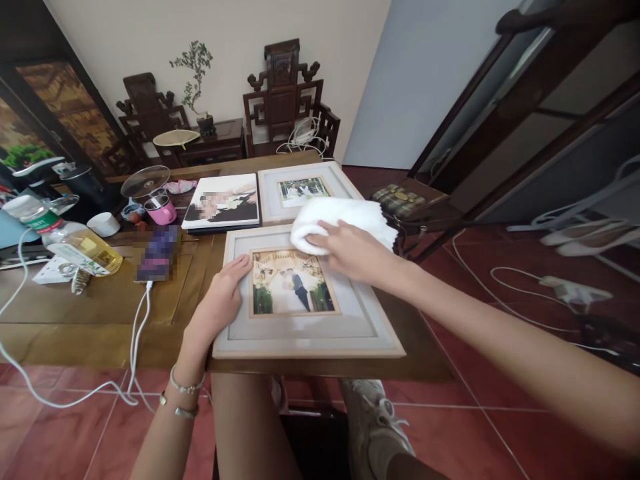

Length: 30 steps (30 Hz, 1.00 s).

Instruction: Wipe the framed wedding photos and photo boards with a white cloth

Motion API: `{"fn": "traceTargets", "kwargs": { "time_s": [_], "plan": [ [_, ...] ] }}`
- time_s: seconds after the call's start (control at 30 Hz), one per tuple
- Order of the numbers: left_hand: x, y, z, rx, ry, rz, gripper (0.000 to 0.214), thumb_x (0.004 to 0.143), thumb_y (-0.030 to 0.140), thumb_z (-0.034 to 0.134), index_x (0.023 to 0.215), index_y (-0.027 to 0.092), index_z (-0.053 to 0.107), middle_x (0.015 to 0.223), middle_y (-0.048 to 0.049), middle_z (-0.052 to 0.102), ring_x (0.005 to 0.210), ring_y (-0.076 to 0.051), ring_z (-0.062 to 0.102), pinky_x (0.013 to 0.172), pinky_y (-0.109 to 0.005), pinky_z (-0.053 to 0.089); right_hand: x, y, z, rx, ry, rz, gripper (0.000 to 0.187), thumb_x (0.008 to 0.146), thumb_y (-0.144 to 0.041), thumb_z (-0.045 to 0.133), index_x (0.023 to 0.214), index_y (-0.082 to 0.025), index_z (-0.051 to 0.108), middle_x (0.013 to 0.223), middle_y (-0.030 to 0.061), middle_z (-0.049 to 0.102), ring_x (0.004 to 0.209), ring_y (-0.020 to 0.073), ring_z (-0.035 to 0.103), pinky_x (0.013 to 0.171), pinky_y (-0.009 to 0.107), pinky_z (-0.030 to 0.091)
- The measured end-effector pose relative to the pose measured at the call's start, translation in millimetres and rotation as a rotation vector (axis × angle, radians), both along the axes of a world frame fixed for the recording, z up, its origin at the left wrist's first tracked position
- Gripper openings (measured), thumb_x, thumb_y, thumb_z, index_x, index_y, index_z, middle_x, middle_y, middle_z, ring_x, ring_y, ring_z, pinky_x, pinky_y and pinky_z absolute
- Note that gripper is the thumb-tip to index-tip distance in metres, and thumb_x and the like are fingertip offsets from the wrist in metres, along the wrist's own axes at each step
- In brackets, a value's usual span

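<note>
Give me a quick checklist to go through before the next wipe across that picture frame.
1. Near frame steadied: ok, the left hand lies flat on its left border.
2. White cloth under control: ok, the right hand presses it on the frame's top right corner.
3. Frame fully on the table: ok, though its near edge sits close to the table's front.
4. White cable apart from the frame: ok, it hangs left of the left hand.
5. Gap to the second frame behind: cannot tell, the cloth covers it.
6. Glass free of smears: cannot tell.
</note>
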State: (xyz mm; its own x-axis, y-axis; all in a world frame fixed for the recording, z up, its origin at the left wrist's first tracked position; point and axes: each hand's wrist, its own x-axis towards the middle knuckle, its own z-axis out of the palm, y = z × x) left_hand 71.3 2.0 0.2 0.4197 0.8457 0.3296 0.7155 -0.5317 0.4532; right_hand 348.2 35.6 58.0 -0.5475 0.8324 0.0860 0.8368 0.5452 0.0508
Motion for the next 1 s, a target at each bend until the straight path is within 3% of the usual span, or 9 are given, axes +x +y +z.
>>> {"fn": "traceTargets", "kwargs": {
  "time_s": [0.07,0.2,0.4,0.53,0.67,0.8,0.9,1.0],
  "plan": [
    [-1.0,1.6,-1.9,0.006,0.016,0.003,0.062,0.077,-0.004,0.035,0.132,0.015,0.058,0.142,-0.0097,0.055,0.137,-0.022,0.046,0.118,-0.047,0.034,-16.3,7.0,-0.2,-0.024,0.010,0.066,0.048,0.078,-0.002,0.044,0.122,-0.011,0.062,0.122,0.0186,0.064,0.112,0.0309,0.059,0.095,0.045,0.042],
    [-2.8,4.1,-5.1,0.040,0.040,0.001,0.063,0.076,-0.004,0.035,0.132,0.014,0.058,0.142,-0.0103,0.055,0.136,-0.023,0.047,0.116,-0.048,0.036,-55.4,15.7,5.1,-0.056,0.020,0.150,0.039,0.084,-0.010,0.048,0.119,-0.013,0.064,0.116,0.0174,0.066,0.100,0.0289,0.063,0.086,0.038,0.045],
    [-1.3,3.5,0.9,0.040,0.097,0.007,0.056,0.078,-0.002,0.035,0.126,0.009,0.061,0.133,-0.0150,0.062,0.130,-0.025,0.053,0.113,-0.045,0.040,-104.4,29.0,13.3,-0.090,0.031,0.290,0.043,0.085,-0.008,0.048,0.121,-0.023,0.064,0.121,0.0119,0.065,0.097,0.0258,0.065,0.079,0.033,0.045],
    [0.4,3.2,2.1,0.044,0.068,0.010,0.058,0.078,-0.002,0.035,0.128,0.012,0.061,0.134,-0.0132,0.061,0.131,-0.025,0.053,0.113,-0.046,0.040,-104.4,27.9,10.6,-0.085,0.060,0.285,0.045,0.085,-0.005,0.045,0.122,-0.023,0.064,0.124,0.0115,0.064,0.104,0.0267,0.063,0.085,0.034,0.045],
    [1.3,2.1,-2.4,0.022,0.020,0.022,0.055,0.081,0.000,0.033,0.128,0.010,0.060,0.137,-0.0143,0.059,0.133,-0.024,0.050,0.115,-0.045,0.037,-77.9,18.9,5.0,-0.071,0.048,0.212,0.048,0.083,-0.003,0.047,0.126,-0.020,0.062,0.129,0.0140,0.062,0.114,0.0297,0.059,0.095,0.040,0.042],
    [3.6,-2.0,-1.0,0.027,-0.073,0.070,0.047,0.094,0.012,0.032,0.137,0.011,0.051,0.144,-0.0151,0.052,0.137,-0.022,0.046,0.117,-0.043,0.034,-60.3,14.6,4.1,-0.055,0.016,0.137,0.050,0.082,-0.003,0.050,0.128,-0.017,0.061,0.133,0.0178,0.059,0.113,0.0318,0.060,0.092,0.043,0.046],
    [5.3,-4.7,4.2,0.054,-0.146,0.137,0.048,0.100,0.028,0.032,0.146,0.013,0.037,0.151,-0.0155,0.043,0.140,-0.022,0.040,0.118,-0.044,0.030,-73.4,13.3,2.4,-0.024,0.014,0.184,0.052,0.083,-0.003,0.050,0.133,-0.017,0.057,0.143,0.0148,0.052,0.128,0.0314,0.049,0.099,0.045,0.043],
    [5.6,-5.1,7.8,0.066,-0.214,0.174,0.053,0.101,0.038,0.032,0.150,0.015,0.029,0.154,-0.0159,0.038,0.143,-0.023,0.036,0.118,-0.044,0.028,-99.9,8.3,-2.6,-0.008,0.005,0.256,0.049,0.085,-0.007,0.054,0.133,-0.016,0.056,0.154,0.0110,0.039,0.142,0.0326,0.030,0.111,0.050,0.031]
  ]
}}
